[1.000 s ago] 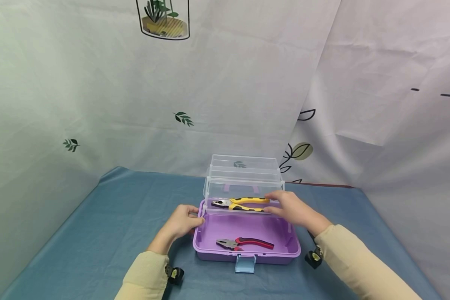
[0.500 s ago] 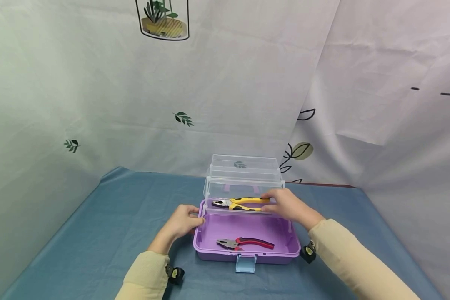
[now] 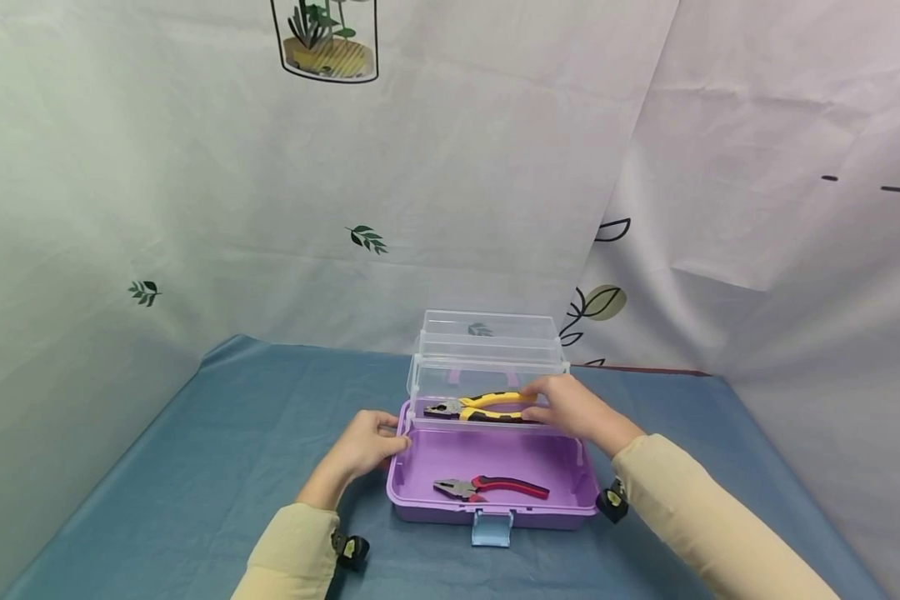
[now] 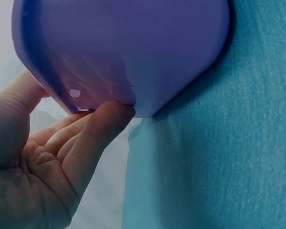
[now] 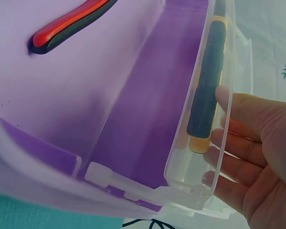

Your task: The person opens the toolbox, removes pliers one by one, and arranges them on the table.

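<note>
A purple toolbox [image 3: 495, 517] stands with its clear lid [image 3: 487, 323] raised. My left hand [image 3: 364, 446] grips its left side; the left wrist view shows fingertips against the outer wall and the thumb at the rim. Yellow-and-black pliers [image 3: 498, 400] lie in the clear upper tray [image 3: 450, 423], jaws to the left. My right hand [image 3: 573, 408] holds their handle ends. In the right wrist view the thumb touches the dark handle grip [image 5: 207, 86], with the other fingers partly behind the tray wall. Red-and-black pliers [image 3: 510, 484] lie on the box floor.
A light blue latch [image 3: 491, 529] hangs at the box's front. Blue cloth [image 3: 195, 500] covers the table. A pale printed curtain [image 3: 457, 167] stands behind it. Each wrist carries a small black camera, such as the left wrist camera [image 3: 351, 550].
My right hand has shifted slightly left and closed in on the yellow pliers' handles, which have tilted a little. The left hand and the toolbox stay where they were.
</note>
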`<move>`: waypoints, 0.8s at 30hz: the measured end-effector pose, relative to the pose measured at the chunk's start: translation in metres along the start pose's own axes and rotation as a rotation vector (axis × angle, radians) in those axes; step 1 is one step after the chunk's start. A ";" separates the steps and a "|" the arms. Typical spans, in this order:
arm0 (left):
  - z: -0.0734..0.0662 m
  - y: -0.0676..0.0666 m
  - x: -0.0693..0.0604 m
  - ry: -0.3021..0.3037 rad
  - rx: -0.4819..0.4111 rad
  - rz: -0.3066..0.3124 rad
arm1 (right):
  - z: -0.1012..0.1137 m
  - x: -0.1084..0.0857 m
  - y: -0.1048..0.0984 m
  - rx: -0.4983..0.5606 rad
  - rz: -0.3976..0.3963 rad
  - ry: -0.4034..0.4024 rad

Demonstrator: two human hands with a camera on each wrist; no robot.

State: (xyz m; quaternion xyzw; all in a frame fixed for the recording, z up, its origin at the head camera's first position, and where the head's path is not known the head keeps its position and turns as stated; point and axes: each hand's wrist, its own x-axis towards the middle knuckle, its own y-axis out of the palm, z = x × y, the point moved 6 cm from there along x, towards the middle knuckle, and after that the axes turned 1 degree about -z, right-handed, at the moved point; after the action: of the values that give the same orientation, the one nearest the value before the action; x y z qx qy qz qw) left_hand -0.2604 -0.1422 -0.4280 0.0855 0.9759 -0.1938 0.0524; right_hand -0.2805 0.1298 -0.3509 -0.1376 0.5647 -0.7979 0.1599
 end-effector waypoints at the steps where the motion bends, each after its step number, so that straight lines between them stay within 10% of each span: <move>1: 0.000 0.000 0.000 0.000 0.001 0.002 | 0.000 0.000 0.000 -0.007 0.001 -0.011; 24: -0.002 -0.001 -0.002 -0.010 0.010 -0.010 | 0.003 0.008 0.008 0.025 0.119 0.015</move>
State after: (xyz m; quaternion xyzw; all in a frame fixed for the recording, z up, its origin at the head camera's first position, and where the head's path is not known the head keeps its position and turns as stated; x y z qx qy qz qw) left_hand -0.2588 -0.1421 -0.4258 0.0797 0.9751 -0.1992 0.0560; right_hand -0.2863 0.1217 -0.3571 -0.0957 0.5631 -0.7949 0.2047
